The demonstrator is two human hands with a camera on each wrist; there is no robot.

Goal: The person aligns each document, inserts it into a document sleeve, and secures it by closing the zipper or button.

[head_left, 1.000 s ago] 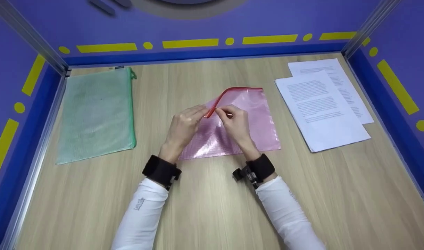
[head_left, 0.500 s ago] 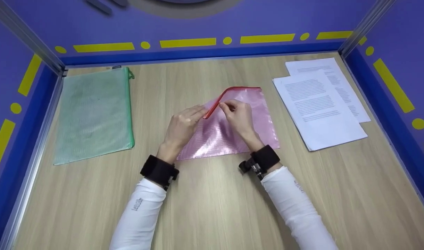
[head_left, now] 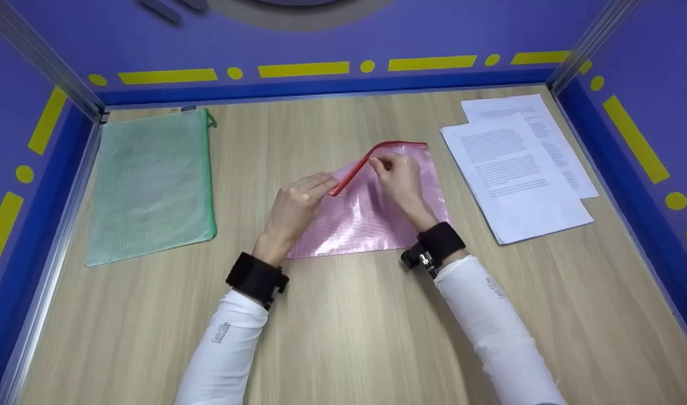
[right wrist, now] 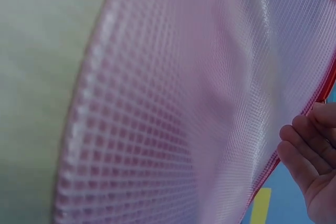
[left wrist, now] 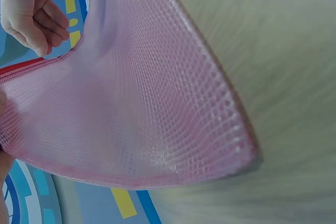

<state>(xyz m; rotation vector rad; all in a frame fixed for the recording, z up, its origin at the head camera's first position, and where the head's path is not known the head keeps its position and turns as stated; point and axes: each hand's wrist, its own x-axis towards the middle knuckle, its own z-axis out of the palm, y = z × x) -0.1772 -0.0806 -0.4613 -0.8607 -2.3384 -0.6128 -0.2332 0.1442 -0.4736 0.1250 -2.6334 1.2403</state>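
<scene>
Pink pouch point(head_left: 351, 225) ctr frame. Your L hand point(head_left: 299, 199) pinches its L side by zip end; R hand point(head_left: 400, 177) pinches at red zip point(head_left: 353, 173). Zip's bowed: might snag if tugged off-line.

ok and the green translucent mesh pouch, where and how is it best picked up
Probably pinch its straight green zip edge near the middle, coming from the right. The green mesh pouch lies flat on the wood-grain tabletop, and that edge looks thicker than the thin sheet.
</scene>
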